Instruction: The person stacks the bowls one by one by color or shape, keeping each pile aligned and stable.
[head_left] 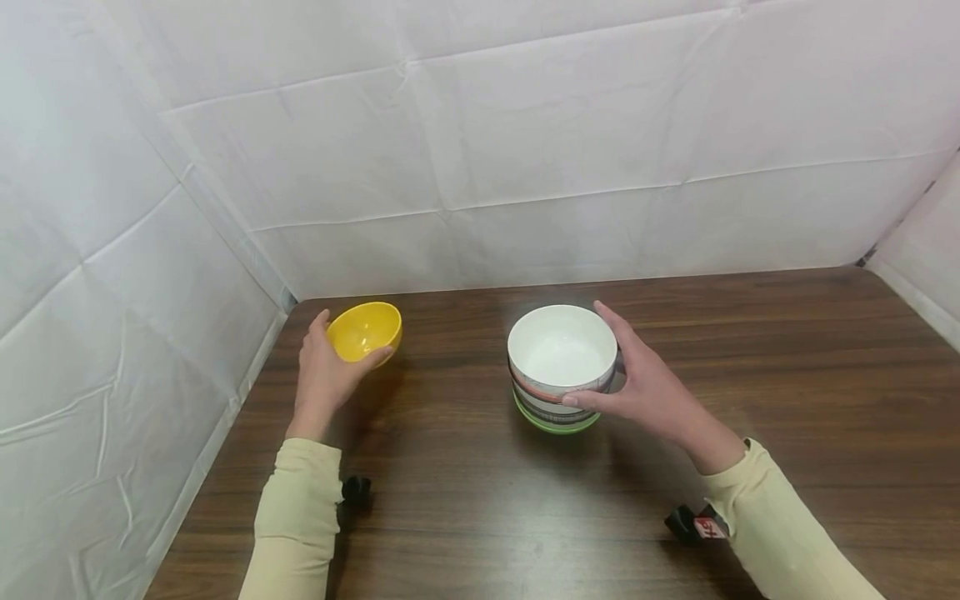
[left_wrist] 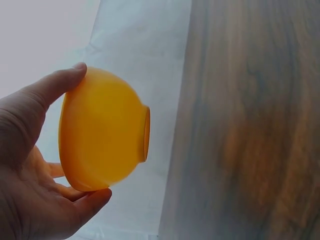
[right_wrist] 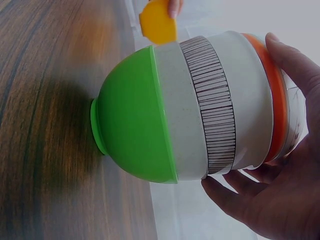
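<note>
My left hand [head_left: 327, 375] grips a small yellow bowl [left_wrist: 102, 130] by its rim and side, thumb on one side and fingers on the other. The bowl is held above the table, its foot apart from the wood. In the head view, my right hand [head_left: 656, 387] holds a stack of bowls [head_left: 562, 346] with thumb and fingers spread around its upper part. A green bowl [right_wrist: 132, 115] forms the bottom; above it come white bowls, one with a black-lined band [right_wrist: 210, 100], and an orange band [right_wrist: 272, 95]. Whether the green foot touches the table I cannot tell.
The dark wooden table [head_left: 465, 517] reaches back to white sheeting [head_left: 525, 183], which also hangs along the left side. A black strap piece [head_left: 356, 492] shows at the left wrist, and a black piece with a red label [head_left: 708, 527] at the right wrist.
</note>
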